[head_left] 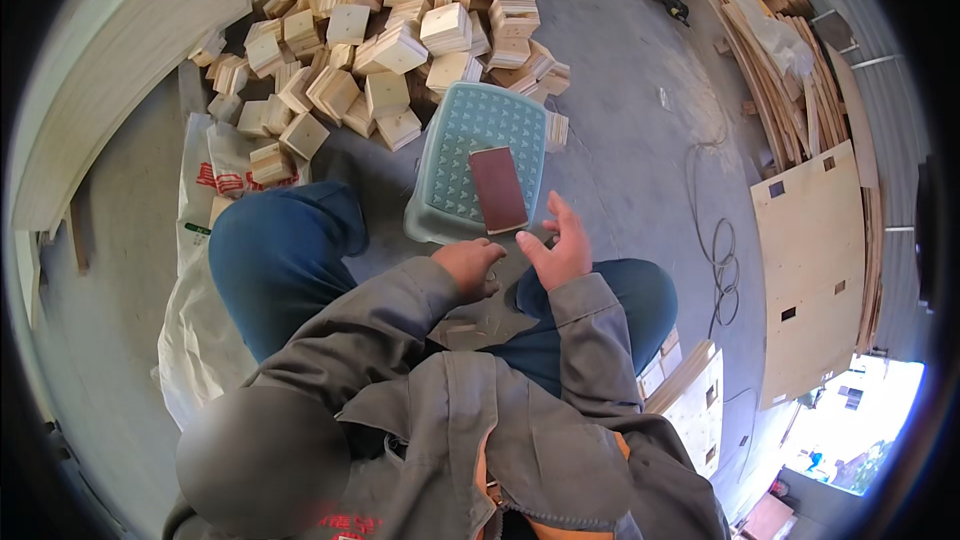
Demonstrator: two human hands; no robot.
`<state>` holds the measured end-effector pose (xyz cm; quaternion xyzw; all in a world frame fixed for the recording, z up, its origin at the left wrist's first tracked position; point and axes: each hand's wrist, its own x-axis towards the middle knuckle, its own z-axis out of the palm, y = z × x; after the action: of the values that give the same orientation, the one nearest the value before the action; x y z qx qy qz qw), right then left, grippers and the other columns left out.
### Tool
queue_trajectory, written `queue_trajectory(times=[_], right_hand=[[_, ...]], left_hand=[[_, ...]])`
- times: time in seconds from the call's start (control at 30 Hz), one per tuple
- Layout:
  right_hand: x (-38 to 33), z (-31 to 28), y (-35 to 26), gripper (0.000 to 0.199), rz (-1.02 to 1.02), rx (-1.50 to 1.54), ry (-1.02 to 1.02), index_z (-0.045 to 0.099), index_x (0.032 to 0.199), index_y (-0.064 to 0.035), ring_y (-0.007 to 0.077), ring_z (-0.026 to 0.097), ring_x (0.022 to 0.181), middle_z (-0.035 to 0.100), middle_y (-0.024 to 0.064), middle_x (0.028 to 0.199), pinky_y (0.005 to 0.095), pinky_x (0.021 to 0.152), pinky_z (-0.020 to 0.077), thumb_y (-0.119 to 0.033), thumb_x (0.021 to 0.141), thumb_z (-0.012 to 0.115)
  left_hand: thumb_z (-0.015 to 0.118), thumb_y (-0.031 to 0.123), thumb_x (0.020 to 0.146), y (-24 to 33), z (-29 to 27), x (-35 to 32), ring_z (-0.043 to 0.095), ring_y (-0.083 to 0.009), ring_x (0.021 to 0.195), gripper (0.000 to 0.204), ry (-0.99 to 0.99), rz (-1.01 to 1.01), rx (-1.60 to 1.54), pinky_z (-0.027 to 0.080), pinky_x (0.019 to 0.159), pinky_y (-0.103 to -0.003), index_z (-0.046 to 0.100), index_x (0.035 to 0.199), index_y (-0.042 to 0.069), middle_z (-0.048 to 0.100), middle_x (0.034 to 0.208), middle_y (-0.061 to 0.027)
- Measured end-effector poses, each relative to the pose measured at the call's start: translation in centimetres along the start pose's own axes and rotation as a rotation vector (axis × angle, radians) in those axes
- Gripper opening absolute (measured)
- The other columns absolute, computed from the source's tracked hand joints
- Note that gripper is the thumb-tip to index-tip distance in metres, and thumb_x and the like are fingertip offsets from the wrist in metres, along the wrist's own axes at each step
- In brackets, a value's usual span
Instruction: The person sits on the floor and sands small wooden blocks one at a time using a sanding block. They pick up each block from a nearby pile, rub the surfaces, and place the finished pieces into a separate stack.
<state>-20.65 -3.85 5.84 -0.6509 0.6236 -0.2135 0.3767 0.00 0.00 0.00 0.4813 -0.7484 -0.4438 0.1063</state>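
Stool (450, 155): carries a brown block (498, 190).
Left hand (468, 268): curled before the stool (any pinch, cannot tell).
Right hand (562, 248): spread near the stool.
Wood pieces (386, 95): heaped beyond the stool.

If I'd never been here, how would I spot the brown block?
Find the big heap of pale wooden blocks. Just below it in view sits a blue-green stool. The brown block lies alone on top, reddish and dark, not pale.

Near the fingers (568, 218), the flat block (497, 188) is brownish red, the stool (452, 145) pale blue-green with repeated small marks; farther away, wooden blocks (447, 28) are yellowish, with striped sides.
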Motion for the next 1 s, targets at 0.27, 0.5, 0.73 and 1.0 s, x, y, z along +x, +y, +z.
queue_trajectory(times=[0.27,0.5,0.73,1.0], right_hand=[[5.0,3.1,1.6,0.094,-0.113,-0.32,0.062,0.043,0.162,-0.01,0.0418,0.044,0.148,0.047,0.0227,0.16,0.0521,0.121,0.0375,-0.034,0.082,0.086],[7.4,6.3,-1.5,0.097,0.007,-0.435,0.0,0.042,0.164,-0.0215,0.0382,0.041,0.151,0.039,0.0158,0.168,0.0541,0.121,0.0353,-0.04,0.081,0.089],[8.5,9.0,1.3,0.092,-0.013,-0.396,0.067,0.047,0.16,-0.0176,0.0391,0.045,0.147,0.04,0.0156,0.167,0.0537,0.12,0.0377,-0.037,0.08,0.086],[8.2,9.7,1.8,0.094,-0.066,-0.316,0.113,0.045,0.16,-0.014,0.0361,0.048,0.144,0.042,0.0152,0.164,0.0506,0.115,0.0417,-0.03,0.079,0.09]], left_hand=[[0.074,0.017,0.089,0.1,-1.9,1.5,0.073,-0.0364,0.106,0.032,0.197,-0.191,-0.016,0.058,0.091,-0.047,0.071,0.119,0.007,0.074,0.11,-0.0144],[0.074,0.008,0.09,-1.3,-3.3,1.3,0.076,-0.0304,0.094,0.033,0.606,-0.174,-0.214,0.06,0.081,-0.04,0.069,0.122,0.003,0.073,0.113,-0.0178],[0.076,-0.002,0.091,-5.2,-6.3,3.6,0.066,-0.0103,0.097,0.042,0.873,-0.18,-0.68,0.057,0.083,-0.029,0.063,0.131,-0.001,0.068,0.114,-0.0047],[0.082,0.035,0.091,-11.6,-16.4,11.7,0.061,-0.011,0.101,0.05,0.869,-0.566,-0.841,0.049,0.083,-0.034,0.063,0.132,0.014,0.066,0.112,0.0015]])
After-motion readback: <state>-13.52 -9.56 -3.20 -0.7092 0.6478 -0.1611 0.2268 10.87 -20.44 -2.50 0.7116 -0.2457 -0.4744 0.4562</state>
